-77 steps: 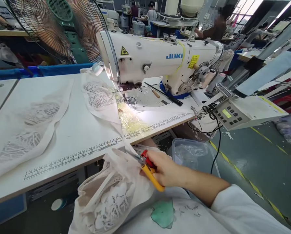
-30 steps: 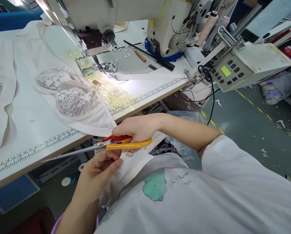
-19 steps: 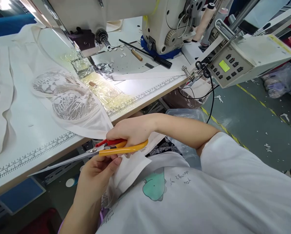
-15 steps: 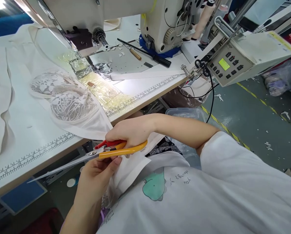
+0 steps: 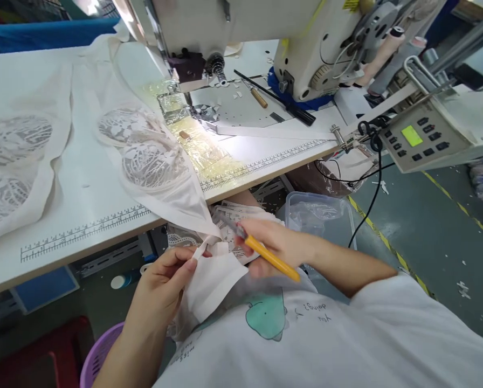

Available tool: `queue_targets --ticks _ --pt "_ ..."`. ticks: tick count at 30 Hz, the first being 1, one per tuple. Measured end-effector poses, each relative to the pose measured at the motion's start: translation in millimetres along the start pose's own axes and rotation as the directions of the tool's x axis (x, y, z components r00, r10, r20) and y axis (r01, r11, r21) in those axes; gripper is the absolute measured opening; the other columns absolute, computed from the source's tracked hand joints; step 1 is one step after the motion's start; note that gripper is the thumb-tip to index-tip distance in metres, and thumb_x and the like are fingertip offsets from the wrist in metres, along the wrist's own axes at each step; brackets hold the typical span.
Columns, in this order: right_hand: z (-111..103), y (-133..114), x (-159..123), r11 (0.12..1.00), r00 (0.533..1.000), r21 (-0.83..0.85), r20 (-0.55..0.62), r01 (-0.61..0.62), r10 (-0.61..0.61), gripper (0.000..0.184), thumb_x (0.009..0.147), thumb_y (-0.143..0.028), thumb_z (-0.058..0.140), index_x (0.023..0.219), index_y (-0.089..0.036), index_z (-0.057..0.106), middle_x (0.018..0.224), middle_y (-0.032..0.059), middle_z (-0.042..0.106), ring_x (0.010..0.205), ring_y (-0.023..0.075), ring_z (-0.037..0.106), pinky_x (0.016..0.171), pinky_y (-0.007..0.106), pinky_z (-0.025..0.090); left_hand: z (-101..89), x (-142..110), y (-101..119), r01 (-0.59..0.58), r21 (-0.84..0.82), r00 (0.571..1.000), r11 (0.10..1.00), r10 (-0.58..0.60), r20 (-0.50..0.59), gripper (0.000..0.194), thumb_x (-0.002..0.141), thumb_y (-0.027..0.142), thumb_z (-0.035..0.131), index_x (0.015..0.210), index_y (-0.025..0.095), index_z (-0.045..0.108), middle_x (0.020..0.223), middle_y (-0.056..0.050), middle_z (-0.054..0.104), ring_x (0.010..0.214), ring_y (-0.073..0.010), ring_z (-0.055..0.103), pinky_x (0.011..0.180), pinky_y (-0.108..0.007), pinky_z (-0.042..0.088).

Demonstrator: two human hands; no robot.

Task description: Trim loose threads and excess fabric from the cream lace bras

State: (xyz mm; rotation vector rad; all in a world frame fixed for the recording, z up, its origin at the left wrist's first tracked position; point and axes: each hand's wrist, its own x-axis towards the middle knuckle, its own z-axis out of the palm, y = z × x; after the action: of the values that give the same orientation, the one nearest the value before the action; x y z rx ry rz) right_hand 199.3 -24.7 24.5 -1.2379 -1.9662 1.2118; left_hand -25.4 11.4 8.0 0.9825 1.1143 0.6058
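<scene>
My left hand (image 5: 163,283) pinches the edge of a white bra band (image 5: 215,277) between thumb and fingers, below the table edge. My right hand (image 5: 280,245) is closed around scissors (image 5: 271,258) with orange and red handles, slightly blurred. The blades point up and left, over lace fabric on my lap; how far apart they stand cannot be made out. A white lace bra (image 5: 156,167) lies on the table, its lower end hanging over the edge to the fabric by my left hand. Another lace bra piece (image 5: 19,161) lies further left.
A sewing machine (image 5: 306,59) stands at the back, with a screwdriver (image 5: 300,112) and an awl (image 5: 259,98) on its bed. A control box (image 5: 423,134) is at right. Below are a clear plastic bin (image 5: 320,202), a purple basket (image 5: 102,350) and a red stool (image 5: 59,350).
My right hand has carried the scissors right, away from my left hand, turning the blades from lower left to upper left. My left hand still pinches the band. The view has shifted.
</scene>
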Motion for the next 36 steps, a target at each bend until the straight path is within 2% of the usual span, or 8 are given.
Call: queue_targets --ticks 3,6,18,24,28,32,34,36 --pt "10 9 -17 0.988 0.955 -0.104 0.261 -0.116 0.14 0.043 0.075 -0.055 0.056 0.067 -0.02 0.032 0.063 -0.0029 0.041 0.054 0.0092 0.035 0.049 0.022 0.03 -0.1 -4 -2 -0.006 -0.061 0.998 0.998 0.002 -0.066 0.023 0.056 0.039 0.079 0.059 0.021 0.067 0.057 0.002 0.058 0.054 -0.0103 0.05 0.047 -0.017 0.038" --pt "17 10 -21 0.961 0.89 -0.188 0.373 -0.204 0.263 0.033 0.08 -0.045 0.052 0.068 -0.018 0.038 0.066 -0.001 0.045 0.055 0.0095 0.038 0.05 0.021 0.031 1.9 -8 -3 -0.004 -0.068 0.995 0.998 -0.003 -0.096 0.021 0.056 0.037 0.079 0.058 0.021 0.066 0.058 0.003 0.059 0.051 -0.0084 0.048 0.045 -0.016 0.036" --pt "29 11 -7 0.965 0.922 -0.199 0.314 -0.169 0.226 0.037 0.077 -0.052 0.057 0.071 -0.018 0.046 0.065 -0.0009 0.048 0.054 0.0102 0.038 0.049 0.021 0.03 9.4 -10 -5 0.043 -0.038 0.989 0.998 -0.048 -0.141 0.022 0.055 0.031 0.077 0.057 0.018 0.059 0.053 0.004 0.056 0.046 -0.0074 0.045 0.043 -0.016 0.035" --pt "36 14 -9 0.94 0.914 -0.159 0.232 -0.301 0.332 0.039 0.076 -0.049 0.059 0.062 -0.019 0.04 0.056 -0.0034 0.042 0.05 0.0093 0.036 0.048 0.022 0.03 11.2 -11 -1 0.042 0.006 0.992 0.999 -0.041 -0.117 0.02 0.059 0.033 0.075 0.058 0.019 0.061 0.06 0.001 0.059 0.053 -0.0115 0.05 0.046 -0.019 0.038" --pt "28 13 -9 0.928 0.932 -0.117 0.048 -0.353 0.36 0.045 0.067 -0.053 0.066 0.061 -0.019 0.038 0.057 -0.0034 0.044 0.052 0.0102 0.039 0.049 0.022 0.032 14.0 -15 2 -0.148 0.239 0.983 0.96 0.17 -0.072 0.012 0.072 0.029 0.064 0.063 0.022 0.063 0.077 -0.002 0.064 0.073 -0.0168 0.057 0.059 -0.024 0.043" --pt "20 8 -4 0.998 0.946 0.0 -0.316 -0.068 0.065 0.042 0.06 -0.047 0.073 0.077 -0.018 0.048 0.083 0.0041 0.058 0.075 0.0167 0.052 0.069 0.029 0.044 19.2 -16 5 -0.332 0.378 0.936 0.864 0.353 0.016 0.009 0.074 0.022 0.062 0.067 0.026 0.064 0.081 0.0 0.061 0.078 -0.0161 0.055 0.063 -0.024 0.041" --pt "20 5 0 0.995 0.925 0.031 -0.372 0.092 -0.074 0.033 0.066 -0.036 0.07 0.084 -0.018 0.05 0.09 0.0058 0.06 0.083 0.0178 0.054 0.077 0.031 0.044 21.7 -15 6 -0.376 0.412 0.919 0.83 0.39 0.053 0.009 0.074 0.02 0.062 0.068 0.027 0.065 0.079 0.001 0.059 0.074 -0.0157 0.054 0.059 -0.024 0.039" --pt "24 2 5 0.989 0.93 0.06 -0.353 0.135 -0.106 0.024 0.068 -0.026 0.065 0.085 -0.018 0.051 0.087 0.0048 0.06 0.081 0.0169 0.054 0.074 0.03 0.044 23.7 -13 5 -0.425 0.463 0.897 0.778 0.432 0.096 0.011 0.077 0.018 0.059 0.072 0.027 0.065 0.083 0.0 0.06 0.077 -0.0164 0.054 0.062 -0.025 0.04"
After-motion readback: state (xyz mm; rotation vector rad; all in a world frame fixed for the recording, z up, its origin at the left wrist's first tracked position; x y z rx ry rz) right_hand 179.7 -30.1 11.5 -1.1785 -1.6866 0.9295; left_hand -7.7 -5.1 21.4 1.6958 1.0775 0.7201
